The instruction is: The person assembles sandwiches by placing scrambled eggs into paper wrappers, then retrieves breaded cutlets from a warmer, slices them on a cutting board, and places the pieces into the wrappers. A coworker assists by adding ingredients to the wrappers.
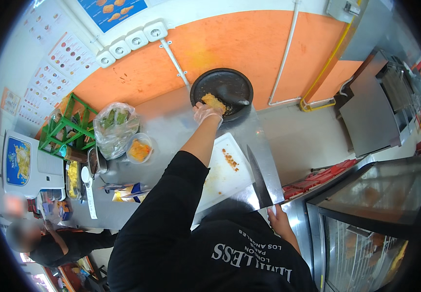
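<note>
My left hand (207, 112), in a clear plastic glove, grips a piece of breaded fried chicken (213, 102) inside a dark stone mortar (200, 82). Beside the chicken a stone pestle (232, 95) lies in the mortar. At the counter's right edge my right hand (280, 222) is closed around the white handle of a large kitchen knife (257, 173). Its blade lies along the right side of a white cutting board (214, 189), tip pointing towards the mortar. Brown crumbs (230, 160) are scattered on the board.
Left on the steel counter (166, 135) are a plastic bag of green leaves (114, 122), a tub of orange food (138, 150), a green rack (70, 122) and foil packets (128, 192). A glass display cabinet (367, 241) stands right. Another person (60, 244) is at far left.
</note>
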